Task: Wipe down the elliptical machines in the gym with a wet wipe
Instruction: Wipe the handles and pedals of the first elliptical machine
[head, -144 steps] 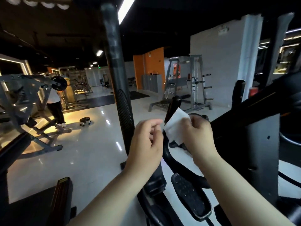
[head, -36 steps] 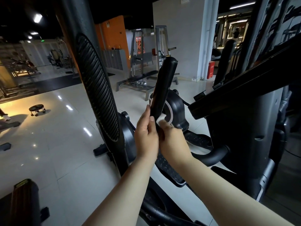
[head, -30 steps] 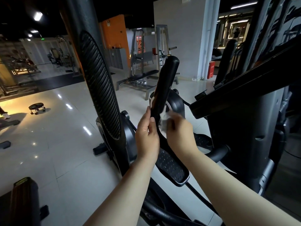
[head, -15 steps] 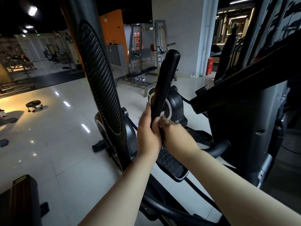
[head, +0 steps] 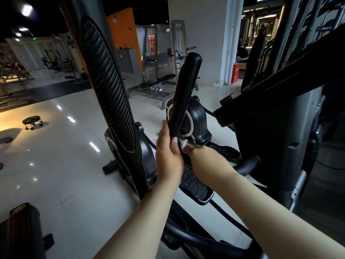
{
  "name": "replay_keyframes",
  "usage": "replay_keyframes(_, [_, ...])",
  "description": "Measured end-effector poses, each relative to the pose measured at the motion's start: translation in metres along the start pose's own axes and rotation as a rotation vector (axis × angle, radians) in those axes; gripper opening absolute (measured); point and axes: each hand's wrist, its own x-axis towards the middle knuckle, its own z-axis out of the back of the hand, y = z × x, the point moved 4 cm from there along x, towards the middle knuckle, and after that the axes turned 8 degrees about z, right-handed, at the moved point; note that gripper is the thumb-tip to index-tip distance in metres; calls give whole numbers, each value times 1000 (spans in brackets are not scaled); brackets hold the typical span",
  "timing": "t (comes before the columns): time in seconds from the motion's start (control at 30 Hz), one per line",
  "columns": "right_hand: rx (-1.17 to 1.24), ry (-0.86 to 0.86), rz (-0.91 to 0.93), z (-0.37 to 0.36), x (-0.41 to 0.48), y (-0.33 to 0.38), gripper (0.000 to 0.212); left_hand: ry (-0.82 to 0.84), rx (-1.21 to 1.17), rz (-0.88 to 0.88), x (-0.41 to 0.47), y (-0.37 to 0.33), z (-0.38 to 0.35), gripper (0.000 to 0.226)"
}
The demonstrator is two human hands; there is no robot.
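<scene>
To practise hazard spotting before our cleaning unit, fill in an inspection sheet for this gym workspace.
Surface: glossy tiled floor with light reflections.
Job's things: black handle; white wipe at its lower end.
Clutter: wheeled stool at far left.
Hands: left hand holds the handle; right hand presses the wipe against it.
Cables: thin dark cord on the floor at right, unclear.
Surroundings: weight rack, orange wall, red box.
</scene>
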Motion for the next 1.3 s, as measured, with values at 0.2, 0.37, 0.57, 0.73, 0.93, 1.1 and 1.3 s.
replay_keyframes(0.2, [-68,15,42,1,1,13,63,82,-38,-15,-7,2,-3,59])
replay_keyframes(0.37, [-80,107,-85,17,-11,-6,38,75,135,-134,-12,5,2,64])
replay_keyframes(0.57, [-5,79,53,2,-18,7,64,39,223,-236,-20,5,0,66])
replay_keyframes(0.73, [-120,71,-34,17,-27,-8,52,101,272,-299,-26,4,-2,64])
replay_keyframes(0.93, [-10,42,25,5,-37,-2,59,142,309,-358,-29,10,-1,62])
replay_keyframes(1.1, [47,-16,-22,7,-39,-14,56,166,423,-474,-29,20,-2,34])
replay_keyframes(1.3, [-71,-14,-81,8,-45,-24,54,117,483,-559,-32,15,-3,31])
